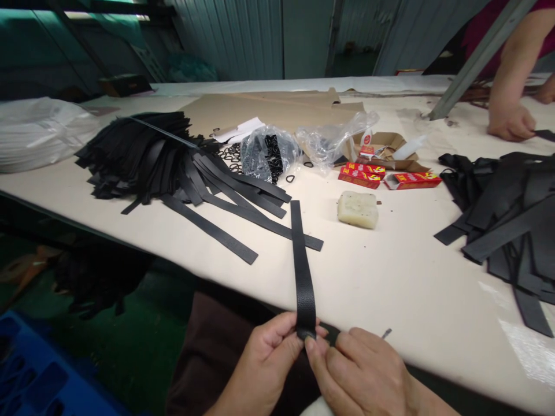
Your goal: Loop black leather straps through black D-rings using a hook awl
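A black leather strap runs from the table over its front edge toward me, its near end bent and pinched in my fingers. My left hand grips that end from the left, thumb on top. My right hand pinches the same end from the right, its fingers curled. Whether anything small sits inside the fold is hidden by the fingertips. Beyond the strap's far end lie more loose black straps, spreading from a large pile on the left.
A yellowish wax-like block, red boxes and clear plastic bags with black metal rings stand mid-table. More straps are heaped at right, near another person's hand and a slanted metal post. A blue crate sits lower left.
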Motion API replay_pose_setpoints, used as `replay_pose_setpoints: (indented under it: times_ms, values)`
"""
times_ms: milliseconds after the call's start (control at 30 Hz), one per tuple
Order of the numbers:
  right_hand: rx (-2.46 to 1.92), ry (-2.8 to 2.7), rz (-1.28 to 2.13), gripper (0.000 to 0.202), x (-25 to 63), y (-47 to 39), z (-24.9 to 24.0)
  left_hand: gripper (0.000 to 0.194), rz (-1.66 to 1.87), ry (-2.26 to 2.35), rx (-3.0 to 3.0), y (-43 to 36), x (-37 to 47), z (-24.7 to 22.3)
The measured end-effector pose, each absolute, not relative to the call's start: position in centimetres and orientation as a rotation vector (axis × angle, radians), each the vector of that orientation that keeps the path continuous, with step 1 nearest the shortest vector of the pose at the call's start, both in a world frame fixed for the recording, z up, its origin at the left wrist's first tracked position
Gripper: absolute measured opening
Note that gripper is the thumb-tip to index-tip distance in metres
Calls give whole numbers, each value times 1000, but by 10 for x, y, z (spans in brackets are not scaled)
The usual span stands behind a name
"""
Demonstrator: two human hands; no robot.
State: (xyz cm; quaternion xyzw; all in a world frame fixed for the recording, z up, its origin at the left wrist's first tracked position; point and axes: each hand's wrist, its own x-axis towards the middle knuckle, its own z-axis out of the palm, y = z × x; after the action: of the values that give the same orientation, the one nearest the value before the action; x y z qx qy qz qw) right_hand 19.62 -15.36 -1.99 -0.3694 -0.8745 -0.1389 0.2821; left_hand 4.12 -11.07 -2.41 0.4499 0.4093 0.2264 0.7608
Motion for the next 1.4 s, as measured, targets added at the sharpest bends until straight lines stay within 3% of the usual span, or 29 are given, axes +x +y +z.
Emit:
replay_pose_setpoints:
  times_ms: [167, 367, 467, 633, 1000, 1200, 1300, 1400]
  values:
    - [-1246, -2065, -169, 23, 192, -160, -37, 17, 520, 907, 1070, -111, 42, -24]
    - [-1652, -1498, 930, 8, 187, -154, -31, 20, 533, 887, 1083, -110, 46, -20]
    - [-1702, -1252, 1341, 13, 190, -144, -18, 19, 537, 827, 970, -109, 49, -17]
    - [-1603, -1205, 1535, 20, 196, -135, -8, 19, 550, 770, 834, -107, 49, -13]
    - [-1684, -1287, 1464, 10, 188, -132, -4, 17, 569, 742, 816, -108, 41, -16]
    - [-1716, -1326, 1404, 15, 183, -133, -3, 21, 591, 807, 945, -105, 40, -19]
    - [-1641, -1631, 976, 13, 184, -142, -14, 20, 615, 836, 928, -106, 39, -22]
    - [-1314, -2050, 126, 15, 185, -149, -24, 17, 624, 836, 882, -107, 38, -25]
